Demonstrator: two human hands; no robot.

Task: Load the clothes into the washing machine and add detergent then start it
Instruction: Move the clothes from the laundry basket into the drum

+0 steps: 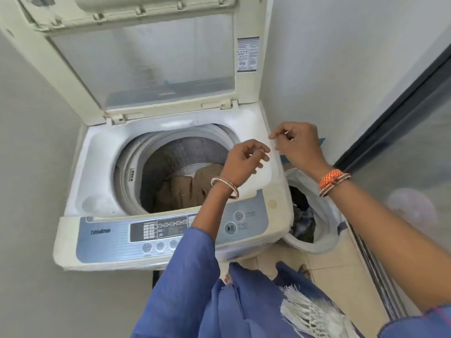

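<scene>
The top-load washing machine (92,167) stands with its lid (146,57) raised. A brown garment (185,189) lies at the bottom of the drum (175,152). My left hand (241,162) hovers over the right side of the drum opening, fingers loosely curled, holding nothing. My right hand (297,142) hangs just past the machine's right rim, fingers also loosely curled, with nothing visible in it. A white laundry basket (327,230) with dark and blue clothes (302,215) stands on the floor to the machine's right, below my right wrist.
The control panel (156,230) with its buttons runs along the machine's front edge. Walls close in on the left and behind. A dark-framed glass door (402,123) is on the right. Tiled floor (336,269) shows beside the basket.
</scene>
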